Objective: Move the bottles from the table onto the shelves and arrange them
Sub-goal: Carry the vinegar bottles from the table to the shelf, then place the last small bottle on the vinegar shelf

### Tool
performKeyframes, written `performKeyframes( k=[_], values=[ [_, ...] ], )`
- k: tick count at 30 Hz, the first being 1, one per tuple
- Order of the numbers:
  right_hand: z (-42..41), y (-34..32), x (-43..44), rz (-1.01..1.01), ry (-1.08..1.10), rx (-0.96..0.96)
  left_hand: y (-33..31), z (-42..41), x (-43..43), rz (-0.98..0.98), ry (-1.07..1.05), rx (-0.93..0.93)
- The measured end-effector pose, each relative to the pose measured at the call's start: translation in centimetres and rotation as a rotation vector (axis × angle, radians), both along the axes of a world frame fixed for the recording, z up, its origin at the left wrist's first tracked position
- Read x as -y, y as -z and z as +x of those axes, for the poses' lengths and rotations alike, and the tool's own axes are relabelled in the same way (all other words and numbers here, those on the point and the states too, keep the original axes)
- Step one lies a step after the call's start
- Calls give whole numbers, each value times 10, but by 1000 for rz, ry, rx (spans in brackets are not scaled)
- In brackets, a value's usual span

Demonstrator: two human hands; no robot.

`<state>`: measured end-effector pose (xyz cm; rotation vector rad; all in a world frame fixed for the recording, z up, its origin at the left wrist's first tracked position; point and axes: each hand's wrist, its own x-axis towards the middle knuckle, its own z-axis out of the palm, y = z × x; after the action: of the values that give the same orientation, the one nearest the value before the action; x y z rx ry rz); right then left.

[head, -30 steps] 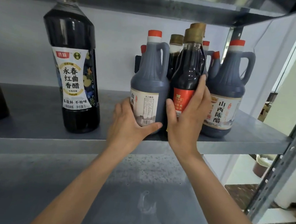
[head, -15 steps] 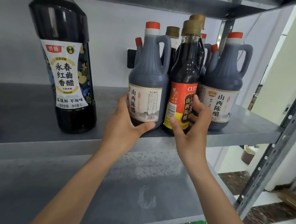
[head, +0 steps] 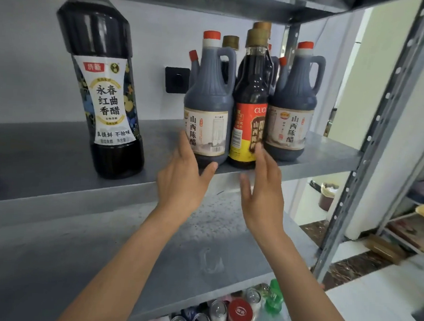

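On the grey shelf (head: 45, 150) stands a cluster of dark vinegar bottles. A grey jug with a red cap (head: 209, 93) stands at its front left. Beside it is a slim glass bottle with a red-and-yellow label (head: 250, 108), then a second grey jug (head: 294, 101); more bottles hide behind them. My left hand (head: 182, 178) is open, its fingers and thumb touching the lower part of the front jug. My right hand (head: 261, 190) is open with straight fingers, its fingertips at the base of the slim bottle, holding nothing. A tall dark bottle with a white label (head: 103, 86) stands alone at the left.
The shelf above (head: 191, 0) hangs close over the bottle caps. A perforated metal upright (head: 370, 150) bounds the right side. The lower shelf (head: 101, 252) is below my arms, and under it stand several cans and small bottles (head: 236, 313). A black wall socket (head: 176, 80) sits behind.
Both hands have let go of the bottles and drawn back toward me with fingers straightened. The slim bottle now stands with its label facing front between the two jugs.
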<state>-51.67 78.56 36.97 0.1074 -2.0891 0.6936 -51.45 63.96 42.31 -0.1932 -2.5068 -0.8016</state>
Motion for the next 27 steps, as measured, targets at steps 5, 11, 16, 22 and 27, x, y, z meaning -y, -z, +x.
performKeyframes(
  k=[5, 11, 16, 22, 27],
  values=[
    [57, 71, -18, 162, 154, 217, 71, 49, 7, -417, 61, -340],
    [173, 192, -42, 156, 355, 599, 197, 115, -11, -690, 409, 394],
    [306, 266, -46, -36, 617, 905, 269, 172, -21, -1056, 705, 590],
    [437, 292, -31, -160, 885, 1043, 292, 239, -63, -1129, 932, 454],
    [523, 286, -4, -267, 1076, 1016, 289, 316, -89, -1185, 1165, 358]
  ],
)
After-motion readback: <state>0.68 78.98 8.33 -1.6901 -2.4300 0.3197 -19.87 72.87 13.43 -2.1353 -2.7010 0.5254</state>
